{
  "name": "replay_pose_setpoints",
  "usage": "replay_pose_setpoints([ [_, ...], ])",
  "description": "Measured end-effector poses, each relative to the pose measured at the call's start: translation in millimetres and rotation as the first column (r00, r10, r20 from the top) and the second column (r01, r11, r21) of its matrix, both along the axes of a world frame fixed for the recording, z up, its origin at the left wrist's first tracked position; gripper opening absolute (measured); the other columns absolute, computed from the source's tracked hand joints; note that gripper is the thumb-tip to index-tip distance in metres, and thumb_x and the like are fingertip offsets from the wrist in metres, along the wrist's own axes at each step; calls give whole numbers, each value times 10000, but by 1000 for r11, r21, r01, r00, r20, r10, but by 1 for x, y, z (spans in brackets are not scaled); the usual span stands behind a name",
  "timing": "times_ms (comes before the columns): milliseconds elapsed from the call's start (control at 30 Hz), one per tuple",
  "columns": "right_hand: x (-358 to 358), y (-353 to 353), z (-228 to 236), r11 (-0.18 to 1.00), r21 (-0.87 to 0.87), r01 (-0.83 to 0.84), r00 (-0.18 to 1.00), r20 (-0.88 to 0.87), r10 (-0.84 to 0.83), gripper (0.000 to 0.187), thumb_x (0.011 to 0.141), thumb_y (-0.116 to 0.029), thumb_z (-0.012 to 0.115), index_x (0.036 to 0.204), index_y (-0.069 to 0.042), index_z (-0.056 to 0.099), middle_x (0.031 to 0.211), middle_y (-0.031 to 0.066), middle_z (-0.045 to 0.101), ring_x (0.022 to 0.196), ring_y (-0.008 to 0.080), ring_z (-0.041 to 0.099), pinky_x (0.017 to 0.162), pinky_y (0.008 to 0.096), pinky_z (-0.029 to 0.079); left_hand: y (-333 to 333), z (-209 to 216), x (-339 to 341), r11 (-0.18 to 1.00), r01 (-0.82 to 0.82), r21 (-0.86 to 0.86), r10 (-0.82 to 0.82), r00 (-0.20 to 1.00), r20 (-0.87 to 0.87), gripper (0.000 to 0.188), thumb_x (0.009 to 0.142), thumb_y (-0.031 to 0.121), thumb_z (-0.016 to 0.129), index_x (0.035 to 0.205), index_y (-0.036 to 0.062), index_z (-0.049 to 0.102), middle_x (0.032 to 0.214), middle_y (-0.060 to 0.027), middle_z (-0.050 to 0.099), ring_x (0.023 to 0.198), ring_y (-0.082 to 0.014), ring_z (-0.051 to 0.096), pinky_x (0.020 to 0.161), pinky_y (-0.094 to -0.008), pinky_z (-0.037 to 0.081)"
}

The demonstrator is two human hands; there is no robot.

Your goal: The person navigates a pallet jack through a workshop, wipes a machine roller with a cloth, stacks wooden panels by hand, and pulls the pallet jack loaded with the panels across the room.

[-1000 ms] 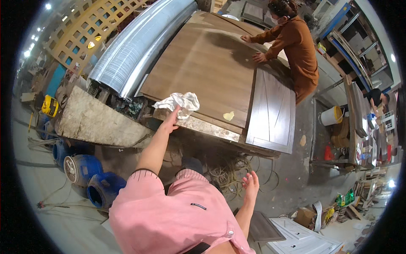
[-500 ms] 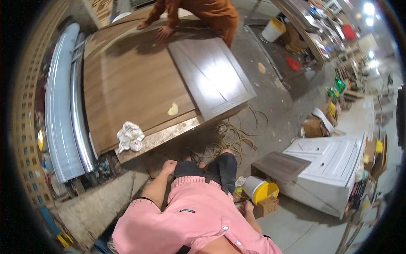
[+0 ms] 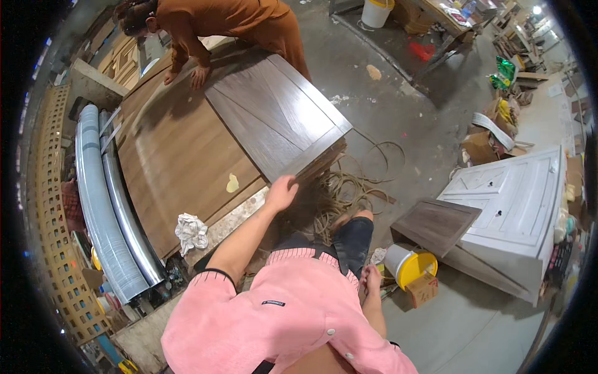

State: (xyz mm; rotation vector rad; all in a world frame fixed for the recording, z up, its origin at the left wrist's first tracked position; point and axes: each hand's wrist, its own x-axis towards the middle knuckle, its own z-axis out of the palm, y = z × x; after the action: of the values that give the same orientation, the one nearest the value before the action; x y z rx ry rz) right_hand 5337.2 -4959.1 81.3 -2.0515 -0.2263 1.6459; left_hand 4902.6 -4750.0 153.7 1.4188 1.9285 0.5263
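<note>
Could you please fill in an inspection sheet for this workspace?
Surface: brown wooden panel, with a pale yellow patch near its front edge.
Job's things: grey panel on the brown panel's right; crumpled white cloth at the near left corner.
Clutter: white-and-yellow bucket and cardboard box.
Hands: left hand by the grey panel's near corner, contact unclear; right hand beside the bucket, grip unclear.
Cables: tangled hoses or cables on the floor.
Surroundings: co-worker leaning over the far side; pale blue roll and silver roll at left.
</note>
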Motion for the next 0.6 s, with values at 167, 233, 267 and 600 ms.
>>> replay_pose_setpoints([
  [167, 57, 106, -22, 998, -46, 30, 998, 55, -28, 245, 919, -254, 510, 1127, -145, 580, 979, 14, 609, 751, 125, 629, 447, 240, 423, 97, -15, 35, 997, 55, -48, -67, 953, -296, 537, 874, 265, 617, 1344, 56, 460, 1350, -161, 494, 1235, -348, 485, 1013, -450, 428],
  [233, 109, 127, -35, 998, -70, -6, 999, -35, 3, 256, 940, -275, 505, 1153, -158, 584, 1031, 14, 623, 843, 136, 638, 491, 243, 444, 118, -16, 52, 972, 16, -234, -105, 922, -372, 650, 874, 258, 616, 1433, 87, 334, 1464, -136, 365, 1295, -353, 422, 1016, -504, 419],
  [267, 128, 144, -26, 998, -53, -17, 1000, 4, 17, 282, 947, -295, 511, 1187, -163, 576, 1080, 16, 622, 878, 145, 634, 517, 245, 451, 123, -20, 55, 950, -10, -313, -115, 918, -379, 750, 863, 290, 632, 1480, 105, 248, 1515, -153, 265, 1349, -362, 357, 1029, -523, 405],
  [600, 246, 266, 81, 948, 125, 292, 928, 201, -313, 400, 974, -321, 518, 1336, -149, 512, 1181, 19, 609, 917, 157, 620, 587, 240, 462, 164, 3, 109, 815, -265, -515, 34, 910, -414, 950, 806, 343, 657, 1541, 156, 83, 1565, -246, 111, 1442, -416, 160, 1129, -487, 319],
])
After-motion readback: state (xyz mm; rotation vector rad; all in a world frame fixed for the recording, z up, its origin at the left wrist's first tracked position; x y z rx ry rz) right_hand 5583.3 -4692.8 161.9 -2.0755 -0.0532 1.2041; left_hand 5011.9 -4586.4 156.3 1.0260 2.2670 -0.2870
